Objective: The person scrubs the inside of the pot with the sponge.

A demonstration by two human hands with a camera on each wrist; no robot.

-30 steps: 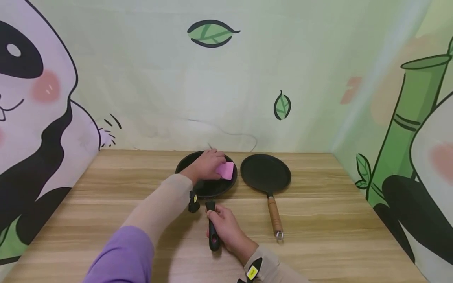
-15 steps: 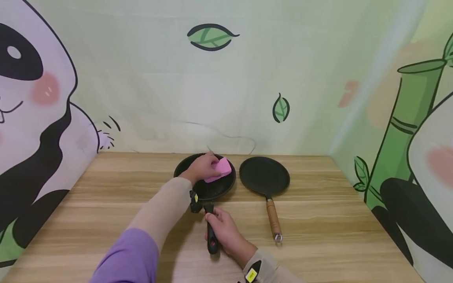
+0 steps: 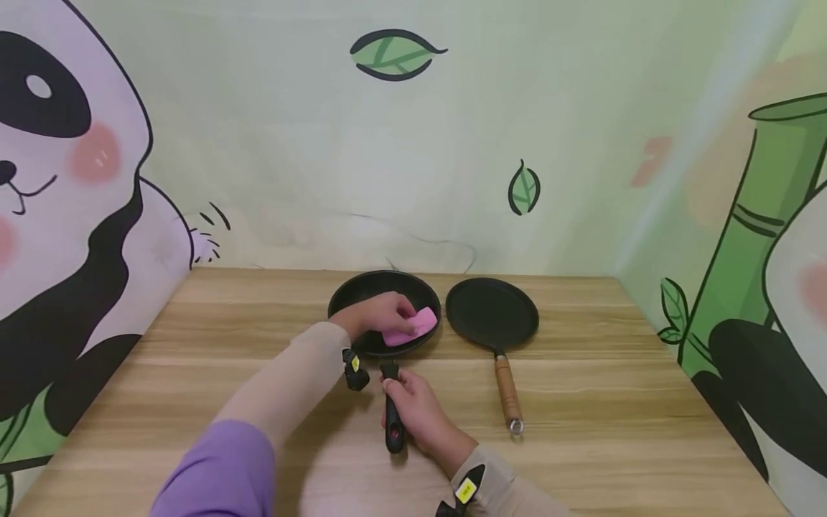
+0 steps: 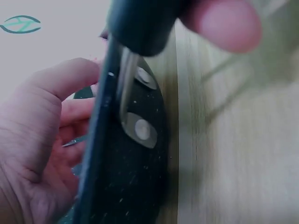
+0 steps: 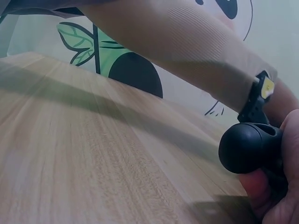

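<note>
A black frying pan (image 3: 354,293) sits at the back of the wooden table, its black handle (image 3: 393,425) toward me. My right hand (image 3: 423,413) grips that handle, thumb along the top; in the right wrist view the handle's rounded end (image 5: 243,148) sticks out of the fist. Inside the pan, at its near right part, my left hand (image 3: 382,314) holds a pink sponge (image 3: 423,323) against the surface. From the left wrist view, the pan's outer wall with its riveted handle bracket (image 4: 141,130) hides part of the left hand (image 4: 35,126) and most of the sponge.
A flat black griddle pan (image 3: 492,313) with a wooden handle (image 3: 507,391) lies just right of the frying pan. The table (image 3: 614,402) ends at a wall printed with pandas, leaves and bamboo (image 3: 717,244).
My left hand has swept the pink sponge from the pan's upper right toward its near right side, tilting it on the way. My right hand keeps its hold on the handle.
</note>
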